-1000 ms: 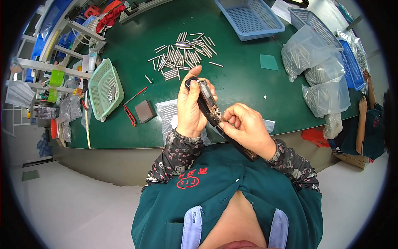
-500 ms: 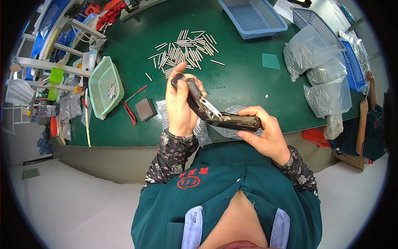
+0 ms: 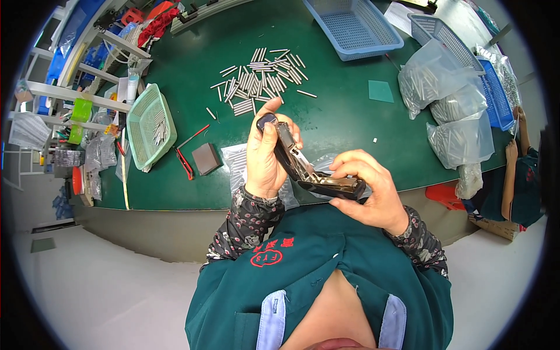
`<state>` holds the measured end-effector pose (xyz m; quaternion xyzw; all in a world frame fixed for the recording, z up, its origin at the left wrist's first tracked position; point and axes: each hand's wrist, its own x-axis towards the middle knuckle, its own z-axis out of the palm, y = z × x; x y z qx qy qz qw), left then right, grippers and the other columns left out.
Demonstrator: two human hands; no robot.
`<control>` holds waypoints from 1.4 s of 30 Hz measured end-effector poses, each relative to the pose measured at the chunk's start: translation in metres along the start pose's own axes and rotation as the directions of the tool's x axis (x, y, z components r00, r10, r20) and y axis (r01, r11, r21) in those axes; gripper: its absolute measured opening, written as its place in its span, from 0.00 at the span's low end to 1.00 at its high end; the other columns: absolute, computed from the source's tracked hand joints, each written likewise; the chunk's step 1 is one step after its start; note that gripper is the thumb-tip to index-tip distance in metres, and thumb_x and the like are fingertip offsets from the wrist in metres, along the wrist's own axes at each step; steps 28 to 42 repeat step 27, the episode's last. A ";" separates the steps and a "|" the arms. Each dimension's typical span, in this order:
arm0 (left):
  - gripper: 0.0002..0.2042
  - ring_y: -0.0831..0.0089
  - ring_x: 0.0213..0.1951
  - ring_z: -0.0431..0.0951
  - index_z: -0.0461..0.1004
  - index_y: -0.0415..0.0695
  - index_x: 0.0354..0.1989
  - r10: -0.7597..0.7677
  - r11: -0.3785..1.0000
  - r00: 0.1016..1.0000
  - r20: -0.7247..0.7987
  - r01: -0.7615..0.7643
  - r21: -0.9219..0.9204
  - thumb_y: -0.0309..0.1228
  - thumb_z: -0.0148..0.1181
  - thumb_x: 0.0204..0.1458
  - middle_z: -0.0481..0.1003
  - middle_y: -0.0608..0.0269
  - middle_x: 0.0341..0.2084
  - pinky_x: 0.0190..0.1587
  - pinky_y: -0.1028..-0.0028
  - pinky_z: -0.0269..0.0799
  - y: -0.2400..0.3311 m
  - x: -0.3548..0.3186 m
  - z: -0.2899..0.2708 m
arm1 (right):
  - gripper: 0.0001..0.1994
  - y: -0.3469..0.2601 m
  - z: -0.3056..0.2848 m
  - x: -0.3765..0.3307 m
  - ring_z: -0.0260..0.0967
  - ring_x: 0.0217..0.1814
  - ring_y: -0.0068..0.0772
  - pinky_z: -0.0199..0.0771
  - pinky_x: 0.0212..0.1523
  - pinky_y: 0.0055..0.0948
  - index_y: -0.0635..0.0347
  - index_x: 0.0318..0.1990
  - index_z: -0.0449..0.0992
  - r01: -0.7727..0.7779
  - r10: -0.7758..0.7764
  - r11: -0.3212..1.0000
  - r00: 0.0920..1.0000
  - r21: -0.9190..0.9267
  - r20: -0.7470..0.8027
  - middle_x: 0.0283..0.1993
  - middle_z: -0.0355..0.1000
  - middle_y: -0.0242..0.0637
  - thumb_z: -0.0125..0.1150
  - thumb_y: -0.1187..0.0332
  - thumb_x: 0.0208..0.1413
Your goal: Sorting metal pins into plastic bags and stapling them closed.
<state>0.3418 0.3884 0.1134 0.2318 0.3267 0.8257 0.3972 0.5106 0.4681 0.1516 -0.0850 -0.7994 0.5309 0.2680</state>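
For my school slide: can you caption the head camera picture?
Both hands, left hand and right hand, hold an opened stapler above a green table scattered with metal pins.

You've got 1 hinged black tool (image 3: 309,169) in 2 hands, 3 blue baskets (image 3: 353,26), 1 green basket (image 3: 149,125), 3 clear bags (image 3: 461,140) of pins, approx. 40+ loose metal pins (image 3: 262,79), 1 dark block (image 3: 206,158).

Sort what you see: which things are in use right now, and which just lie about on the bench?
In use: stapler, opened out between left hand and right hand.

Lying about: metal rods, green basket, blue basket, bagged rods, grey block.
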 end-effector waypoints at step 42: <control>0.21 0.74 0.27 0.65 0.55 0.42 0.51 -0.134 0.964 0.989 0.065 0.145 -0.222 0.40 0.47 0.52 0.64 0.62 0.24 0.29 0.74 0.67 -0.006 -0.001 0.002 | 0.13 -0.004 0.004 0.009 0.65 0.37 0.41 0.65 0.36 0.30 0.58 0.23 0.65 0.132 -0.112 0.987 0.973 -0.089 0.201 0.46 0.67 0.45 0.65 0.72 0.28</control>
